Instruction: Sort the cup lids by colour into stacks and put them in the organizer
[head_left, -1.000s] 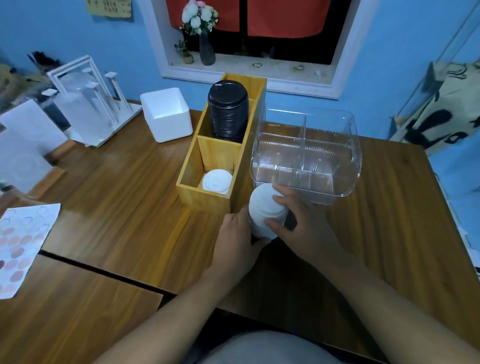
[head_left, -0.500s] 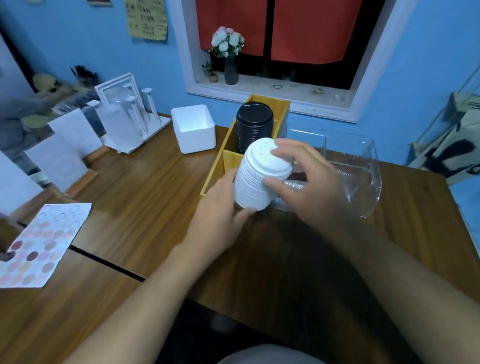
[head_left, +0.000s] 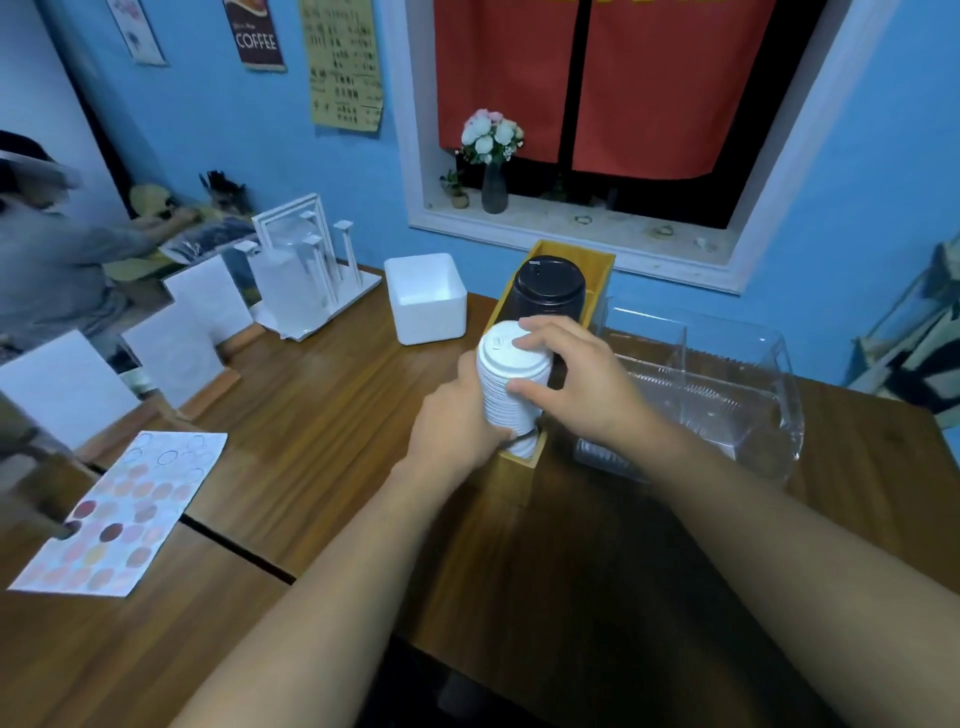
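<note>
Likely a café: COFFEE poster (head_left: 258, 34), menu sheet (head_left: 345, 62)

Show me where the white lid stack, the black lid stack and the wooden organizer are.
white lid stack (head_left: 500, 399), head view, side of the stack
black lid stack (head_left: 549, 283), head view, top lid
wooden organizer (head_left: 598, 279), head view, far right wall

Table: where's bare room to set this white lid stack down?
Bare wood lies between the dotted sheet and the wooden organizer, in front of the white box. Crowded where organizer and clear bin stand close together.
</note>
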